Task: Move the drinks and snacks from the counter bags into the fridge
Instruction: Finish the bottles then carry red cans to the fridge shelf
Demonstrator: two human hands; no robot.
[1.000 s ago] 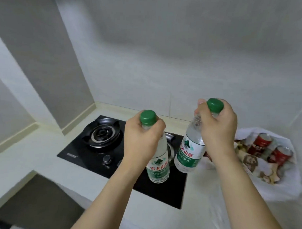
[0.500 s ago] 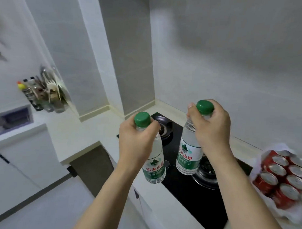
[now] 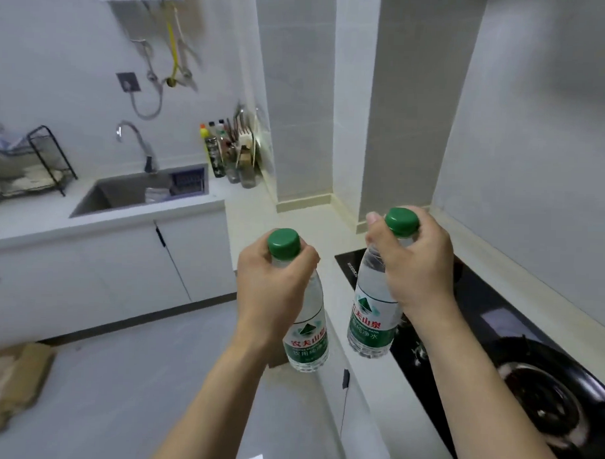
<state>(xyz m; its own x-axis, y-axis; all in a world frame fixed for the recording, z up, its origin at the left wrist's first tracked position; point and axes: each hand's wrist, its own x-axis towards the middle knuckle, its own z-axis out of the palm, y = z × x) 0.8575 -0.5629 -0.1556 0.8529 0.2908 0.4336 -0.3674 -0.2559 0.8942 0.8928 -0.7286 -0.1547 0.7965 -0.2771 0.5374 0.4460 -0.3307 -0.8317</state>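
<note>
A person's left hand [image 3: 275, 283] grips the neck of one green-capped water bottle [image 3: 306, 332], held upright in the air over the floor at the counter [image 3: 367, 386] edge. The right hand [image 3: 414, 267] grips the neck of a second water bottle [image 3: 371, 317] just beside it, above the counter next to the black gas hob [image 3: 496, 339]. Farther off, a sink [image 3: 124, 195] with a curved tap [image 3: 136, 144] sits in a white counter run, a dish rack [image 3: 29, 165] to its left and condiment bottles [image 3: 225, 154] in the corner.
</note>
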